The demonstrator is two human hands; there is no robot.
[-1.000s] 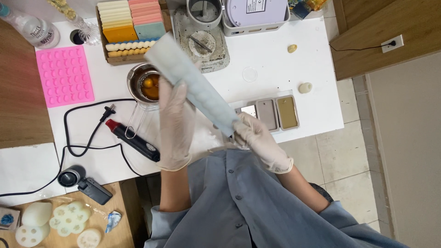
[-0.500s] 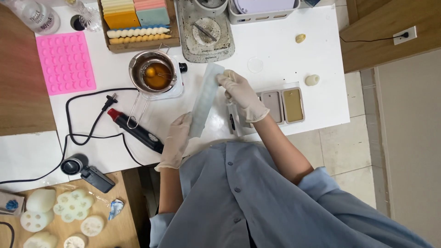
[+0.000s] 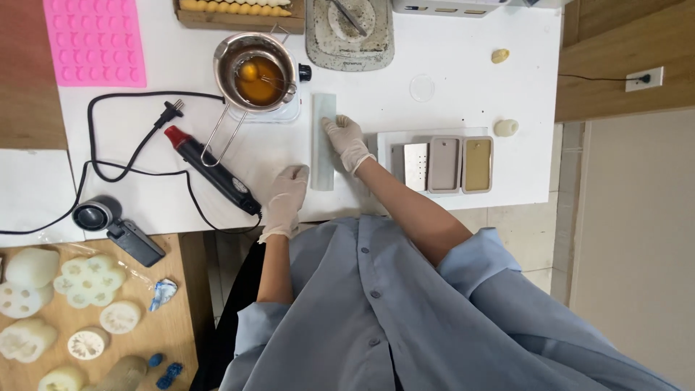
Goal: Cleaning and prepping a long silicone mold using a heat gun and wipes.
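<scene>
A long, pale blue-grey strip (image 3: 323, 119) lies flat on the white table (image 3: 449, 94), running away from me. My right hand (image 3: 347, 142), in a white glove, presses down on its middle with fingers spread. My left hand (image 3: 284, 199), also gloved, rests at the strip's near left corner by the table's front edge. Just beyond the strip stands a small metal pot (image 3: 255, 72) of amber liquid with a wire handle.
A black-and-red heat tool (image 3: 213, 170) with its cable lies left of my hands. Rectangular moulds (image 3: 443, 164) sit to the right, a pink silicone mould (image 3: 94, 42) at the back left, a grey stone dish (image 3: 350, 32) behind. White lotus-shaped pieces (image 3: 87, 279) cover a wooden surface lower left.
The strip, held up at a slant between both hands a second ago, has come down flat on the table. My right hand moved onto its middle; my left stayed at its near end.
</scene>
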